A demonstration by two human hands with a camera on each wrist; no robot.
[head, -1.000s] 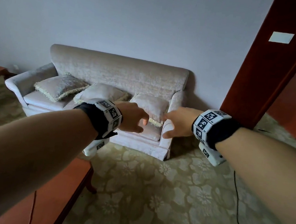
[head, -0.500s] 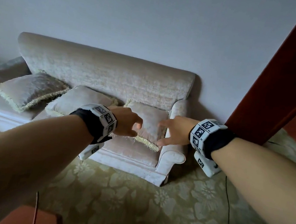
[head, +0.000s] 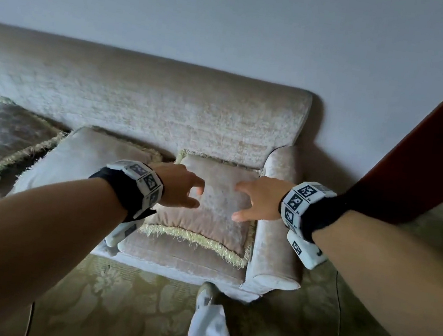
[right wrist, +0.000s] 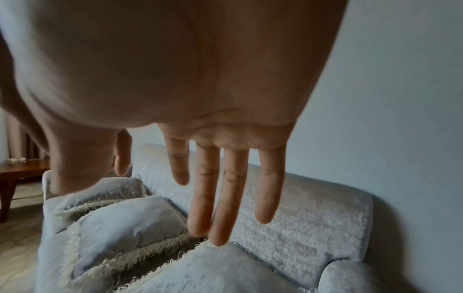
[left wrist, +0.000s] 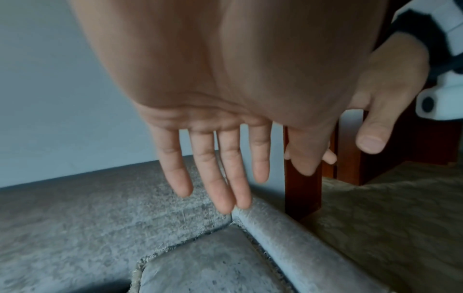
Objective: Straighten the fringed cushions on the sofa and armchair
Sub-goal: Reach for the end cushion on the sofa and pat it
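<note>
Pale velvet covers the sofa point(head: 144, 107) where three fringed cushions lie slumped: a darker one point(head: 1, 139) at far left, a middle cushion point(head: 80, 157), and the rightmost cushion point(head: 220, 212) flat on the seat against the armrest point(head: 275, 217). Above that last one, the left hand point(head: 181, 188) and right hand point(head: 261, 201) hover, fingers point(left wrist: 220, 178) spread apart and empty, neither touching fabric yet. The reach for the first cushion appears under way; next, both hands likely need to take its side edges and stand it against the backrest.
</note>
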